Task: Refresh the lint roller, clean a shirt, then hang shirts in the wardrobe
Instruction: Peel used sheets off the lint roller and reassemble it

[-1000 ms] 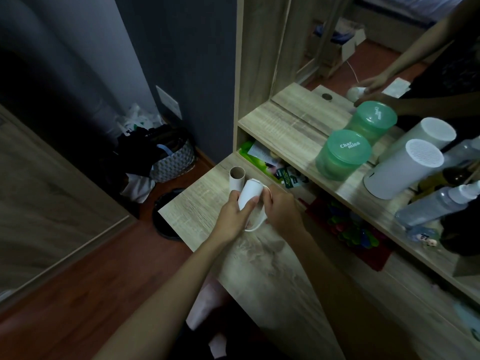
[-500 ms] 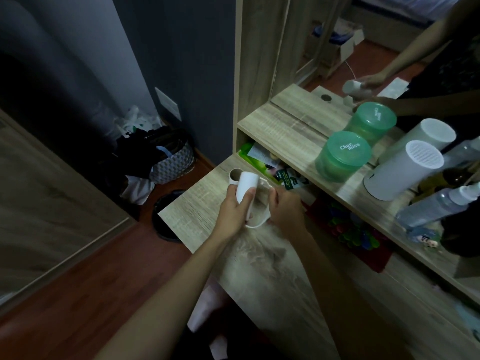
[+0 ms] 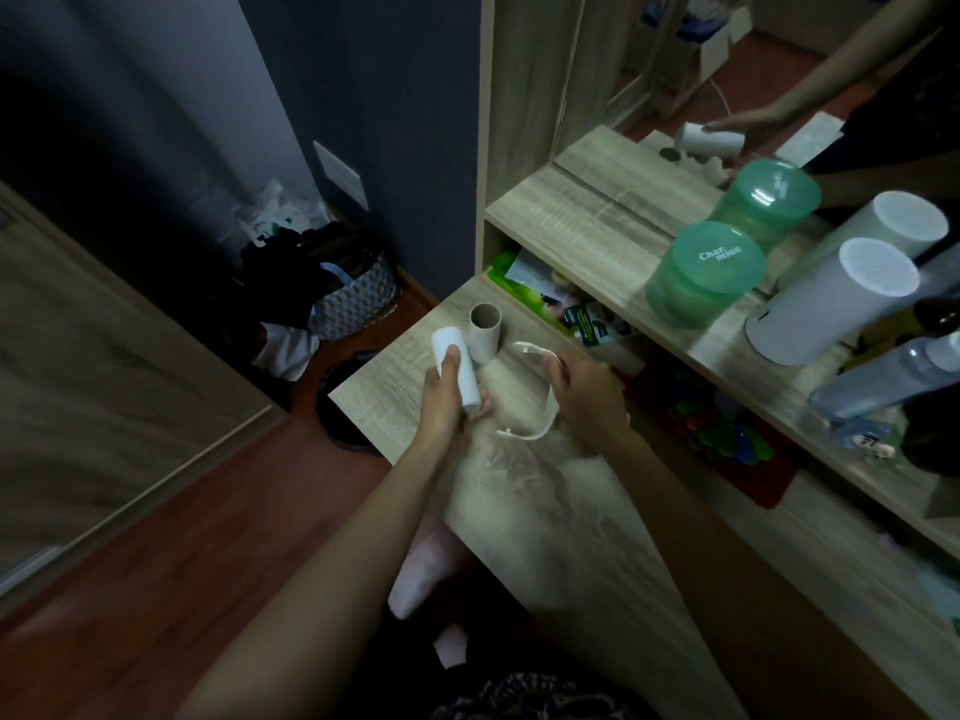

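While both forearms are stretched over the wooden desk (image 3: pixel 545 517), a white roll (image 3: pixel 466 380) is gripped by the left hand (image 3: pixel 441 405).
It is held tilted beside an upright cardboard tube (image 3: pixel 487 332); a curling white strip (image 3: pixel 552 402) is pinched in the right hand (image 3: pixel 587 402).

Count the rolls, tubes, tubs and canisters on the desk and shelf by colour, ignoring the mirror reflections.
White: 2, the roll in the left hand and the tall canister on the shelf.
Green: 1, the lidded tub.
Brown: 1, the cardboard tube on the desk.
Total: 4.
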`<move>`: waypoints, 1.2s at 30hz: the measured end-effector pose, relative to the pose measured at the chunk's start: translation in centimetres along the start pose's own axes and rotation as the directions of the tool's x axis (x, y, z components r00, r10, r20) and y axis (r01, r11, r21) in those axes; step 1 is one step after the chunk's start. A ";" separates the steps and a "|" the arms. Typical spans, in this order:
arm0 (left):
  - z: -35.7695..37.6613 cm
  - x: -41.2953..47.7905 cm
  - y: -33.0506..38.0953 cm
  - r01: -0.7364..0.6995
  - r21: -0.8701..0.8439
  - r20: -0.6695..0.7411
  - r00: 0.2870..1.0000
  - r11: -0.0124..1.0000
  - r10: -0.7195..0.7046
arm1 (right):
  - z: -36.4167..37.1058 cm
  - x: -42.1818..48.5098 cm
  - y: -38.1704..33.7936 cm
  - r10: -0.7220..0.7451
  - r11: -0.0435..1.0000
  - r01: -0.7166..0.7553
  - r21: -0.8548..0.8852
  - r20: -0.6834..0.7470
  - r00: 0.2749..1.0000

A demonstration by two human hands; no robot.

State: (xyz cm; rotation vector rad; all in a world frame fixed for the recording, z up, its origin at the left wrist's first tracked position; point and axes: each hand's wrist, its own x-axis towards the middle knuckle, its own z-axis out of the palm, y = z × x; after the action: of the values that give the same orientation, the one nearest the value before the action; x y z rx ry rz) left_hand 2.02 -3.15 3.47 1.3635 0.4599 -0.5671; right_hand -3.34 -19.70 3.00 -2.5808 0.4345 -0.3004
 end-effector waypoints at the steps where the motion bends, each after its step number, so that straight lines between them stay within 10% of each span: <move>1: -0.4 0.1 0.0 -0.016 0.039 -0.010 1.000 0.999 0.017 | 0.4 -0.3 0.3 0.014 1.000 -0.014 0.000 -0.002 1.000; 17: -1.9 0.2 -1.2 -0.065 0.208 0.012 0.998 0.976 0.064 | 3.8 -1.8 2.6 0.285 0.952 -0.303 0.051 0.220 0.933; 25: -2.3 0.7 -0.9 -0.131 0.413 0.053 0.991 0.901 0.119 | 3.0 -1.5 0.8 0.157 0.964 -0.143 0.223 -0.047 0.986; 36: -2.3 0.4 -0.5 -0.267 0.186 0.097 0.963 0.946 0.252 | 2.6 -2.3 -2.1 0.182 0.821 -0.241 0.518 0.162 0.970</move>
State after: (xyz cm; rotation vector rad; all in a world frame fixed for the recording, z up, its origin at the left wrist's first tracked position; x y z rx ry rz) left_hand 2.04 -0.98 2.52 1.5596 0.1622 -0.4503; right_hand -4.19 -16.04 1.57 -1.9673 0.5107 -0.1715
